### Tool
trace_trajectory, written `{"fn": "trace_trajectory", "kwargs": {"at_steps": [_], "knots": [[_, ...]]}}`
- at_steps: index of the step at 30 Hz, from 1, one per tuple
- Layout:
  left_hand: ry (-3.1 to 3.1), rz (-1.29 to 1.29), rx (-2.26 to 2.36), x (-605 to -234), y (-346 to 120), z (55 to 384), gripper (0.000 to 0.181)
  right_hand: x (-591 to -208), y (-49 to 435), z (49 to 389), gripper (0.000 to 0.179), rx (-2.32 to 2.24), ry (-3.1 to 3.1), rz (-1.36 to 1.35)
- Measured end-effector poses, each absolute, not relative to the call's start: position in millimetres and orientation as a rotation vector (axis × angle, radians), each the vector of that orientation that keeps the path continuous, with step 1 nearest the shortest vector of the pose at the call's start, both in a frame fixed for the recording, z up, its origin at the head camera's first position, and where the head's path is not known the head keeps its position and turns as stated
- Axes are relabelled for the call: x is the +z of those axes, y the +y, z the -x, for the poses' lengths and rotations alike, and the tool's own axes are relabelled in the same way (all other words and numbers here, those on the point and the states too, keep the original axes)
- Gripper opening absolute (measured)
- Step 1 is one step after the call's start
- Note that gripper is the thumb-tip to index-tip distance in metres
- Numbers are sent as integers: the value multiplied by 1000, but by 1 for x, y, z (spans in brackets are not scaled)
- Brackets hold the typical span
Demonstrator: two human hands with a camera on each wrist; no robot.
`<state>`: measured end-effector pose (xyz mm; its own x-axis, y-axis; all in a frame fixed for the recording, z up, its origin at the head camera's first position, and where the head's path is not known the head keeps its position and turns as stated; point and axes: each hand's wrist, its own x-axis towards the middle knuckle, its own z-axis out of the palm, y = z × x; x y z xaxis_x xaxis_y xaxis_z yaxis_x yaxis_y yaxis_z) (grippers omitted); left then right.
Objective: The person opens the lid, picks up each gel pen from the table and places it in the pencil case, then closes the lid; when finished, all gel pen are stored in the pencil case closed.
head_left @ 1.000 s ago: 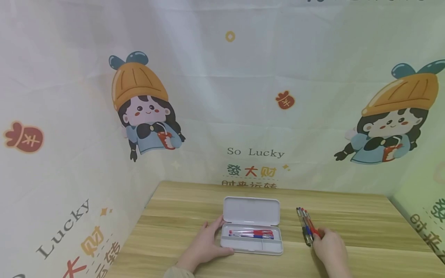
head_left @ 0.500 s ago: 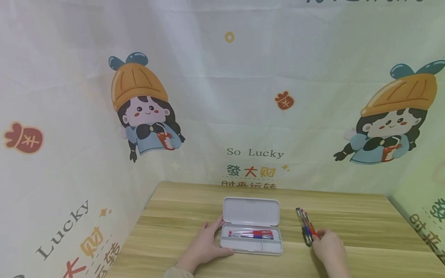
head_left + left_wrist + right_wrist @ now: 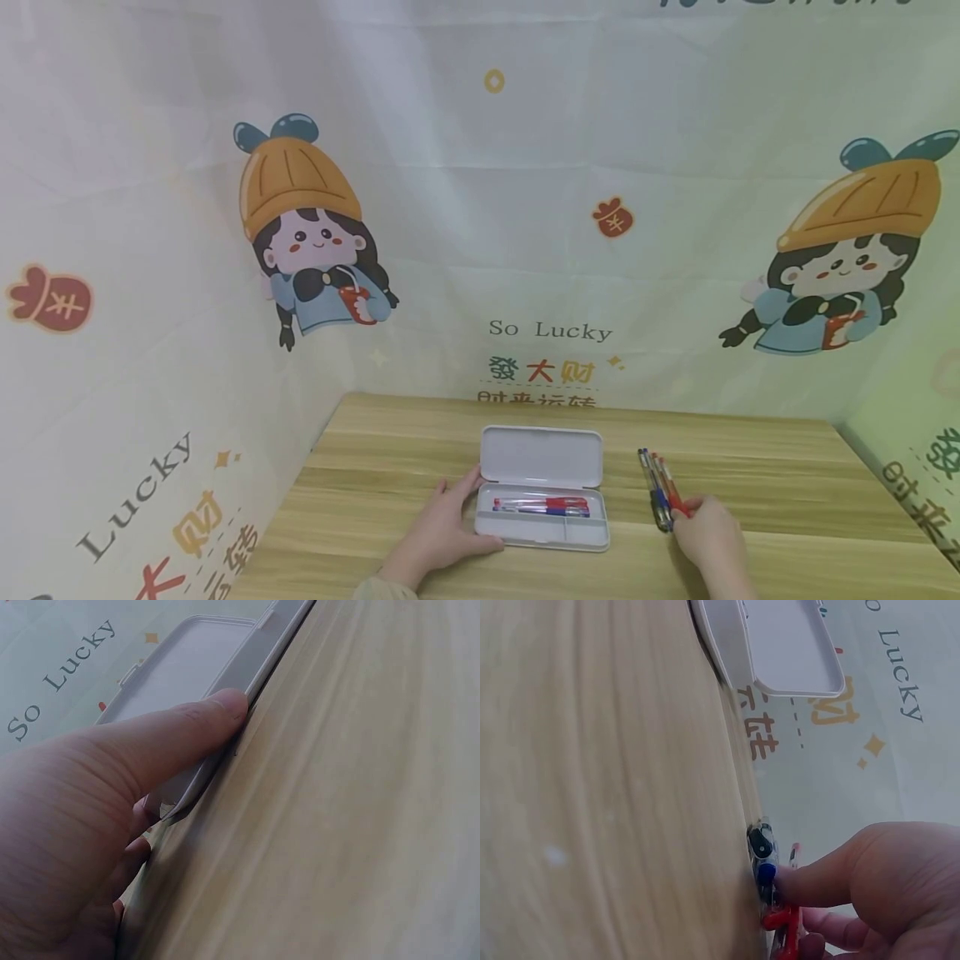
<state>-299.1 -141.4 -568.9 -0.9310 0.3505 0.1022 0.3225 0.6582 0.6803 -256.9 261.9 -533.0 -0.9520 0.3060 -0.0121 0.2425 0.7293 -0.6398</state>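
Observation:
A light grey pencil case [image 3: 542,533] lies with its lid raised in the head view. Inside its long back compartment are a red pen [image 3: 566,502] and a blue pen [image 3: 562,511]. My left hand [image 3: 442,525] holds the case at its left end, thumb along the front wall and fingers toward the back corner. To the right of the case, a small bundle of pens [image 3: 657,498] with black, blue and red grips lies on the table. My right hand [image 3: 710,533] pinches a red pen [image 3: 790,934] at its grip end; its curled fingers are partly hidden behind the thumb.
The wood-grain table [image 3: 405,433] runs back to a printed cloth backdrop [image 3: 442,250], which also rises along the left and right sides. The raised lid [image 3: 542,455] stands behind the case, between it and the backdrop.
The tip of the red pen has slid slightly toward me against the other pens, and my right hand has shifted slightly. My left hand and the case keep their place.

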Motion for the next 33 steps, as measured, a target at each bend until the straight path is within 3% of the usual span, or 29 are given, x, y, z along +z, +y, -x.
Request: {"fn": "trace_trajectory", "kwargs": {"at_steps": [11, 19, 33], "knots": [[2822, -573, 1142, -568, -141, 299, 128, -530, 259, 259, 35, 1025, -2731, 415], [2821, -566, 1150, -567, -141, 299, 128, -524, 225, 262, 20, 1030, -2617, 263], [2827, -550, 1148, -569, -142, 297, 129, -521, 169, 268, 11, 970, -2632, -10]]}}
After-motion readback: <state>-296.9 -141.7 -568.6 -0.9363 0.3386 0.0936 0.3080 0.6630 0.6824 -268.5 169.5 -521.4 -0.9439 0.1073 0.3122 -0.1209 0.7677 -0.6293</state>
